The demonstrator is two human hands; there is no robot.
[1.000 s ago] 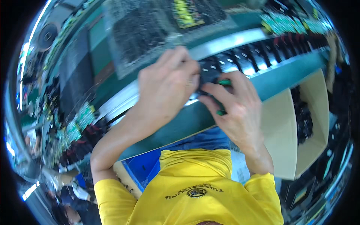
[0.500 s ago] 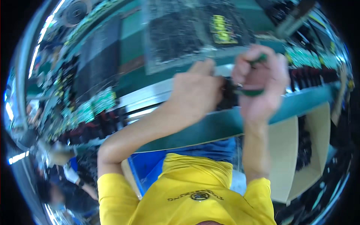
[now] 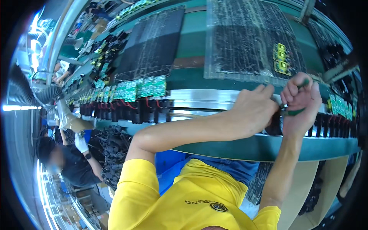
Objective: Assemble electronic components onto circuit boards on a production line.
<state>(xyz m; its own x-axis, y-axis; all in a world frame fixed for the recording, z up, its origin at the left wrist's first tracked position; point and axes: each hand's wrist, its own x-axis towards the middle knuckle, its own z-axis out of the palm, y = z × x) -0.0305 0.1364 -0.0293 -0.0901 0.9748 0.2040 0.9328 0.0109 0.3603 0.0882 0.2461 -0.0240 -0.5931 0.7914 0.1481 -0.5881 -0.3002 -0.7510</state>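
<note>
In my right hand (image 3: 301,105) are small green-handled pliers (image 3: 294,112), the fingers wrapped round the handles and the jaws toward my left hand. My left hand (image 3: 253,111) is closed just beside the jaws, above the metal rail (image 3: 199,96). A black part (image 3: 273,125) shows under its fingertips, which seem to grip it; its details are hidden by the fingers. Beyond my hands, a strip of small circuit boards with yellow components (image 3: 281,59) lies on a dark, plastic-covered mat (image 3: 245,42).
Green circuit boards (image 3: 151,87) line the rail at left, black housings with red wires (image 3: 143,110) below them. More green boards (image 3: 340,106) stand at right. An open cardboard box (image 3: 297,191) is below the green bench edge (image 3: 230,147). Another person (image 3: 76,165) works at far left.
The view has swung, so the bench and both hands appear farther right and the far left shows more. My hands stay close together, with the pliers still in the right one.
</note>
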